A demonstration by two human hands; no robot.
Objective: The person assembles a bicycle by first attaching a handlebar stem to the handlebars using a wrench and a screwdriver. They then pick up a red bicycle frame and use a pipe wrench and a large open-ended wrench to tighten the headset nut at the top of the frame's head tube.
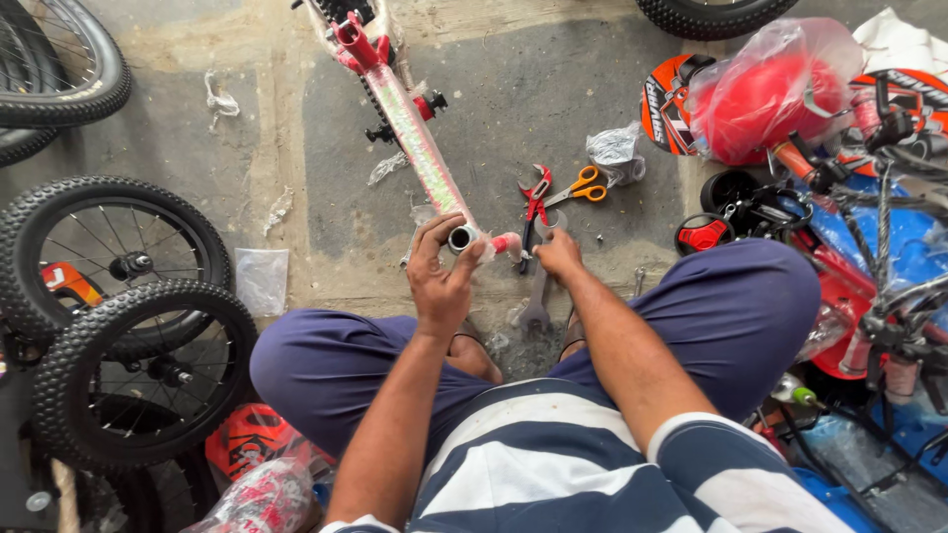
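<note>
I sit cross-legged on a concrete floor. My left hand (441, 274) grips the near end of a red bicycle frame (415, 133) wrapped in clear plastic, just by its open metal tube end (462, 238). My right hand (558, 254) rests on the floor beside that end, its fingers closed around the top of a grey metal wrench (536, 301) that lies between my knees. Red-handled pliers (534, 202) and orange-handled scissors (580, 187) lie just beyond my right hand.
Several small spoked bicycle wheels (128, 326) are stacked at the left. At the right lie a red helmet in a plastic bag (765, 94), a blue and red bicycle frame (889, 257) and handlebar parts. Scraps of plastic wrap (262, 279) lie around.
</note>
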